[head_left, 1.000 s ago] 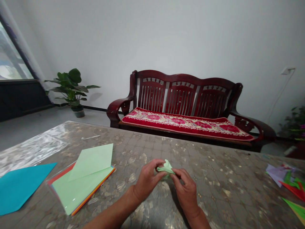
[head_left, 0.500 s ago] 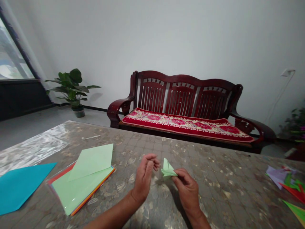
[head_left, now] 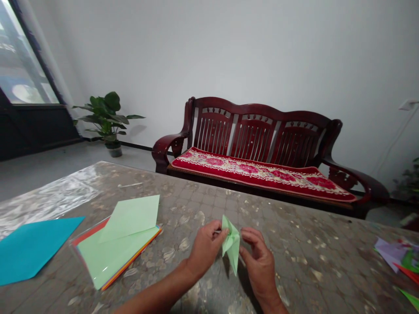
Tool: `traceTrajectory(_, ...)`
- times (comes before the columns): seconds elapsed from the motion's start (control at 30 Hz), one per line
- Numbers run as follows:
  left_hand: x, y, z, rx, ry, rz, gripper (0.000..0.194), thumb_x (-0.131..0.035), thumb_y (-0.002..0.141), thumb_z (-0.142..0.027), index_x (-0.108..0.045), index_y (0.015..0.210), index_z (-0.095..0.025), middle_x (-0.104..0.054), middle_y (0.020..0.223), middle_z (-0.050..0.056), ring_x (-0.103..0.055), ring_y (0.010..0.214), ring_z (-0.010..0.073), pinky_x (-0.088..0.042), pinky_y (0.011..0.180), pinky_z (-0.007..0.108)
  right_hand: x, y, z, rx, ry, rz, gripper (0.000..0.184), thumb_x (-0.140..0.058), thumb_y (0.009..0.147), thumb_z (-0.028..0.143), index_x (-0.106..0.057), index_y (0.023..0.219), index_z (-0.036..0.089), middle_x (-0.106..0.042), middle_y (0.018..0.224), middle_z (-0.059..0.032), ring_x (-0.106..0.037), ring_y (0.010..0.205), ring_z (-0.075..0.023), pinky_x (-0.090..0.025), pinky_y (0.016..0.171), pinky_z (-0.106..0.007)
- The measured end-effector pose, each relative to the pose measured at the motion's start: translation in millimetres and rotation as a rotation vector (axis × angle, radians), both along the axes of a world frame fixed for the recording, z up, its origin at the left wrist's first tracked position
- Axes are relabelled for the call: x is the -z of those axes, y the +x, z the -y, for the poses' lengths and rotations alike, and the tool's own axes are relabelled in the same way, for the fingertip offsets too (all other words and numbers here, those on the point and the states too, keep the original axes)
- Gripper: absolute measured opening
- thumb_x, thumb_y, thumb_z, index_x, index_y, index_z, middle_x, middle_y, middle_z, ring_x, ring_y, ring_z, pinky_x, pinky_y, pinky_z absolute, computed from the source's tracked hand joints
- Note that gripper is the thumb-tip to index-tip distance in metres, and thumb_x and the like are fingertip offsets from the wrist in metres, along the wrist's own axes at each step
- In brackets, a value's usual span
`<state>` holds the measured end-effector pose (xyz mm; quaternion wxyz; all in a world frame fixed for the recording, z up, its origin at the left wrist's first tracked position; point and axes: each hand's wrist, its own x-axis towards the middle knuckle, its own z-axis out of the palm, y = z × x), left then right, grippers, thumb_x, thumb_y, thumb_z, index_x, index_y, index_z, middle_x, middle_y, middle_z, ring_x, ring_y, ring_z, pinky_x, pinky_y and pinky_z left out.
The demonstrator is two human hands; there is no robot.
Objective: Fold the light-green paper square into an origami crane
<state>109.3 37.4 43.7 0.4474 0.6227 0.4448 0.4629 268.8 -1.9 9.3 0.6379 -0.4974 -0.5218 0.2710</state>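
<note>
Right between the left hand (head_left: 206,244) and the right hand (head_left: 261,261), here's the folded green paper (head_left: 232,247), held up over the patterned table (head_left: 291,231). The left thumb and forefinger are pinching it on its left side, towards the upper half. Over on the right, the thumb and fingers are parted and curved, facing the opposite edge; the thumb tip sits right beside it, and whether it touches I can't tell. Now look at the long axis: one point rises beyond the left fingertips, the other drops back towards the wrists with a slight lean to the right, so the length runs across the gap between the hands. The left is the nearer, already in contact; from the right fingers, the paper lies just to the left. Well out to the left of the left fingers, a loose pale green sheet (head_left: 135,216) overlaps the stack of coloured paper (head_left: 114,257), and well right of the right fingers, bright paper pieces (head_left: 388,254).
</note>
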Motion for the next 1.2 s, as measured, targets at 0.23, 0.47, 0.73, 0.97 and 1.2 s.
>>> traceTrajectory(0.23,7.6,-1.3,0.4,-0.08,0.103,-0.186,0.018,-0.055,0.089,-0.033,-0.055,0.074,-0.022,-0.056,0.062,-0.003,-0.051,0.059,0.0146,-0.033,0.059,0.024,-5.5,-9.8,5.2,-0.072,-0.059,-0.145,0.028,-0.072,0.077,0.037,-0.07,0.099,0.02,-0.068,0.103,-0.0087,-0.066,0.093,-0.0227,-0.055,0.084,-0.036)
traceTrajectory(0.47,11.9,-0.9,0.3,-0.06,0.252,-0.293,0.014,-0.056,0.088,-0.029,-0.056,0.074,-0.025,-0.059,0.07,0.001,-0.056,0.067,0.0186,-0.036,0.067,0.026,-3.5,-16.9,7.9,-0.215,-0.255,-0.38,0.055,-0.07,0.078,0.05,-0.056,0.124,0.022,-0.067,0.11,-0.0096,-0.068,0.088,-0.0238,-0.057,0.074,-0.035)
traceTrajectory(0.73,11.1,2.0,1.4,0.008,0.129,-0.181,0.01,-0.055,0.089,-0.029,-0.057,0.083,-0.022,-0.065,0.079,0.001,-0.061,0.073,0.0177,-0.044,0.068,0.026,-2.8,-27.2,7.0,-0.149,-0.284,-0.396,0.064,-0.072,0.065,0.028,-0.052,0.126,0.021,-0.064,0.109,-0.0089,-0.068,0.078,-0.0211,-0.056,0.062,-0.03)
traceTrajectory(0.97,19.7,12.6,-2.3,-0.029,-0.093,0.108,0.016,-0.06,0.081,-0.033,-0.053,0.078,-0.019,-0.06,0.069,-0.001,-0.058,0.065,0.016,-0.045,0.062,0.025,-0.1,-25.3,3.5,-0.097,-0.275,-0.347,0.057,-0.069,0.067,0.028,-0.053,0.121,0.019,-0.066,0.103,-0.0083,-0.067,0.07,-0.0191,-0.055,0.057,-0.028)
traceTrajectory(1.2,21.3,13.8,-2.3,0.062,-0.178,0.248,0.027,-0.068,0.077,-0.041,-0.06,0.084,-0.016,-0.065,0.078,0.003,-0.059,0.073,0.0172,-0.047,0.069,0.027,-12.9,-24.1,3.8,-0.111,-0.334,-0.333,0.047,-0.069,0.066,0.029,-0.059,0.111,0.018,-0.07,0.094,-0.0066,-0.067,0.075,-0.0205,-0.055,0.066,-0.03)
